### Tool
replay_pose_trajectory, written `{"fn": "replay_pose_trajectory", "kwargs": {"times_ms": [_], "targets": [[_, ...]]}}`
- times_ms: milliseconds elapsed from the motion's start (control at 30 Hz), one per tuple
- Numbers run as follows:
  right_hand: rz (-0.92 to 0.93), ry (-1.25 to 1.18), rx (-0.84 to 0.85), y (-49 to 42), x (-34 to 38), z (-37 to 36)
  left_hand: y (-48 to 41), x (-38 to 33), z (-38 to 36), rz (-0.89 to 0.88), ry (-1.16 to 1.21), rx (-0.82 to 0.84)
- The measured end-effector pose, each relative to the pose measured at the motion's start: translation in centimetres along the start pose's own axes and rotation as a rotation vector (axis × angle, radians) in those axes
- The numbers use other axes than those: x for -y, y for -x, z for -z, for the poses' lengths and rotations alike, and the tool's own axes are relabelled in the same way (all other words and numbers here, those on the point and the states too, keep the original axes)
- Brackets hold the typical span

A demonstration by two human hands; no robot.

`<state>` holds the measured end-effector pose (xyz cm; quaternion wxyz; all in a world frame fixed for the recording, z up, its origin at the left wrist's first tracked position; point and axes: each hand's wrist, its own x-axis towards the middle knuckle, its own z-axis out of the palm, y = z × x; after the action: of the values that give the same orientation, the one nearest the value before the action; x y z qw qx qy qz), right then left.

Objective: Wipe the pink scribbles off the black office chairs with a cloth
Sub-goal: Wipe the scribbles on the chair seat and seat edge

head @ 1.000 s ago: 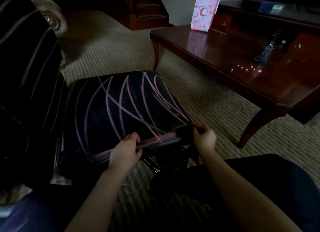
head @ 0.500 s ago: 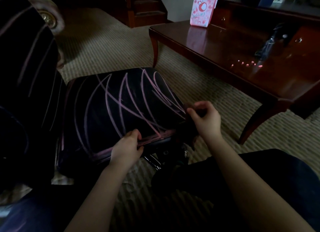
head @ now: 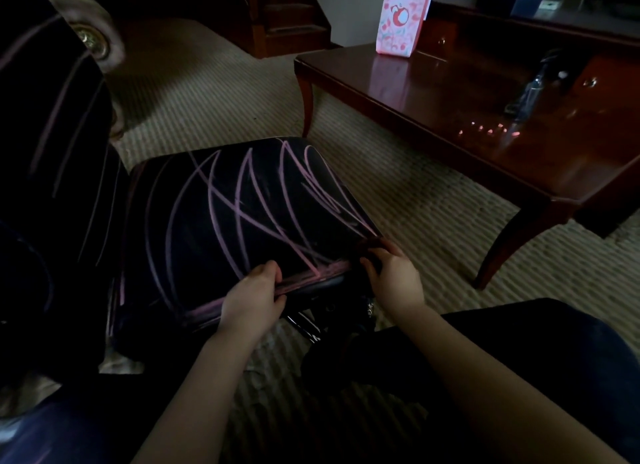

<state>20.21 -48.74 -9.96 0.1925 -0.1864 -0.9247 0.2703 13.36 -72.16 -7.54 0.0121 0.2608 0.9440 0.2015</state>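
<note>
A black office chair seat [head: 194, 221] lies in front of me, covered in looping pink scribbles [head: 277, 200]. Its black backrest [head: 45, 124] at the left also carries pink lines. My left hand [head: 254, 295] grips the seat's front edge, thumb on top and fingers curled under. My right hand [head: 393, 273] is at the seat's front right corner, fingers curled round a dark cloth [head: 367, 252] pressed against the edge. The cloth is hard to make out in the dim light.
A dark wooden coffee table [head: 433, 92] stands to the right on striped beige carpet [head: 398, 200], with a pink patterned bag [head: 401, 16] and a dark bottle-like object [head: 535, 85] on it. My dark-clothed legs [head: 519, 359] fill the lower right.
My right hand, which had lifted with the cloth above the corner half a second ago, has come back down onto the seat's front right corner. The left hand stays on the front edge.
</note>
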Motion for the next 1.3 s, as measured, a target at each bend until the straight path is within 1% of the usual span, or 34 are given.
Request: {"fn": "replay_pose_trajectory", "kwargs": {"times_ms": [33,67,100,200,267,333,400,433,467,500,533,633,667,700,733,800,867,933,967,1033,1067,1133,1167,1233,1267,1300], "targets": [[0.04,-0.007,-0.012,0.1,0.1,0.2,0.0,0.0,0.0,-0.003,0.001,-0.002],[0.042,-0.024,-0.027,0.0,-0.2,0.2,0.0,0.0,0.0,-0.004,0.004,-0.004],[-0.002,-0.045,-0.052,-0.3,-0.5,0.3,0.1,0.0,0.0,-0.003,0.006,-0.004],[-0.273,-0.124,-0.14,-1.2,-1.4,0.2,0.3,0.0,0.0,-0.003,0.016,-0.009],[-0.311,-0.114,-0.13,-1.1,-1.1,-0.1,0.3,-0.1,-0.1,-0.004,0.012,-0.018],[-0.213,-0.062,-0.105,-0.3,-0.1,-0.4,0.3,-0.2,-0.1,-0.001,0.0,-0.012],[-0.014,0.013,-0.071,0.8,0.5,-1.0,0.1,-0.3,-0.1,0.002,-0.012,-0.002],[0.057,0.034,-0.046,1.1,0.6,-1.1,0.1,-0.3,0.0,0.002,-0.011,0.0],[0.09,0.031,-0.041,1.0,0.5,-1.0,0.1,-0.3,0.0,0.002,-0.007,0.0],[0.077,0.003,-0.063,0.6,0.1,-0.9,0.2,-0.3,0.1,0.003,-0.002,0.0],[0.008,-0.044,-0.094,0.1,-0.4,-0.6,0.3,-0.4,0.1,0.005,0.002,-0.001],[-0.348,-0.193,-0.142,-1.3,-2.3,-0.1,0.6,-0.4,0.1,0.004,0.003,-0.004],[-0.429,-0.217,-0.136,-1.4,-2.5,-0.1,0.6,-0.3,0.1,0.002,-0.002,-0.003],[-0.445,-0.189,-0.122,-1.3,-2.4,-0.3,0.6,-0.2,0.1,0.001,-0.007,-0.002],[-0.394,-0.127,-0.108,-1.0,-1.8,-0.6,0.5,-0.2,0.1,0.001,-0.012,-0.002],[-0.185,-0.008,-0.081,-0.1,0.0,-1.2,0.3,-0.2,0.1,0.003,-0.019,0.001],[0.009,0.046,-0.036,0.6,1.1,-1.6,0.1,-0.3,0.0,0.009,-0.017,0.004],[0.134,0.073,0.02,0.8,1.1,-1.9,0.0,-0.4,-0.1,0.014,-0.014,0.008],[0.156,0.06,0.022,0.7,0.8,-2.0,0.0,-0.4,-0.1,0.016,-0.014,0.009],[0.143,0.06,-0.034,0.6,0.7,-1.9,0.1,-0.4,-0.1,0.017,-0.014,0.008],[0.107,0.099,-0.053,0.6,0.6,-2.0,0.1,-0.4,-0.1,0.016,-0.01,0.008],[0.013,0.178,-0.023,0.4,0.0,-2.2,0.2,-0.4,0.0,0.011,0.006,0.012],[-0.036,0.145,-0.017,0.0,-0.5,-2.1,0.2,-0.3,0.1,0.011,0.011,0.015],[-0.149,-0.004,-0.057,-0.8,-1.3,-1.4,0.4,-0.2,0.3,0.013,0.011,0.019],[-0.178,-0.035,-0.082,-1.0,-1.3,-1.2,0.5,-0.1,0.4,0.013,0.007,0.019],[-0.171,0.0,-0.094,-1.0,-0.8,-1.0,0.6,0.0,0.4,0.012,0.003,0.017]]}}
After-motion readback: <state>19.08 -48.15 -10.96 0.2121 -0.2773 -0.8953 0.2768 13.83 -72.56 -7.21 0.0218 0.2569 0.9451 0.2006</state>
